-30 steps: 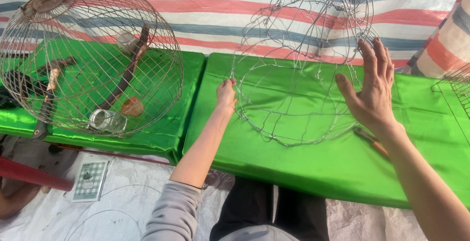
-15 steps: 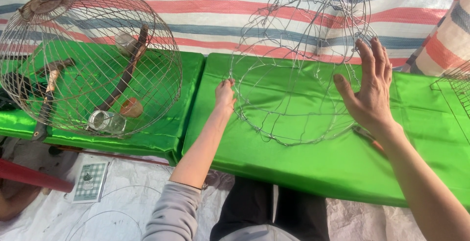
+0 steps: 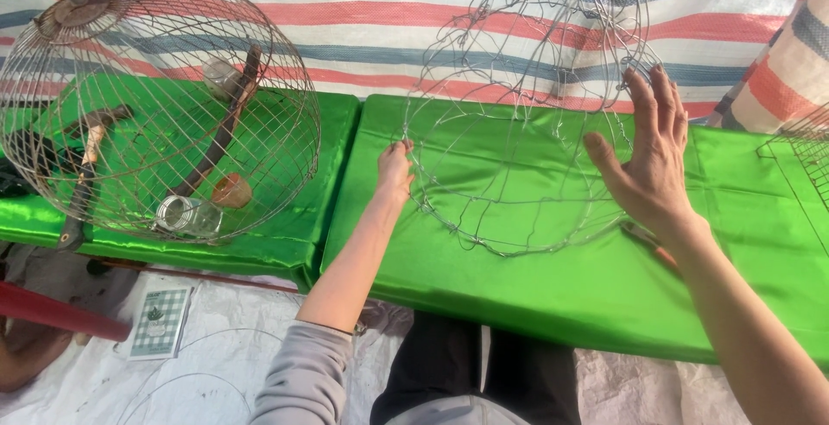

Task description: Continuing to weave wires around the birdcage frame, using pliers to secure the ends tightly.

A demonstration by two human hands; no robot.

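Observation:
An unfinished wire cage frame stands on a shiny green cloth-covered table. Its thin wires curve up from a round base ring. My left hand pinches the ring's left side. My right hand is spread flat with fingers apart, pressed against the frame's right side. A small tool with an orange handle lies on the cloth just under my right wrist.
A finished round wire cage stands at the left on a second green table, with a wooden perch, a clear cup and an orange cup inside. A hammer lies behind it. Striped tarp hangs behind. A checked card pack lies on the floor.
Almost nothing has moved. Both hands stay on the wire frame, which has shifted only slightly.

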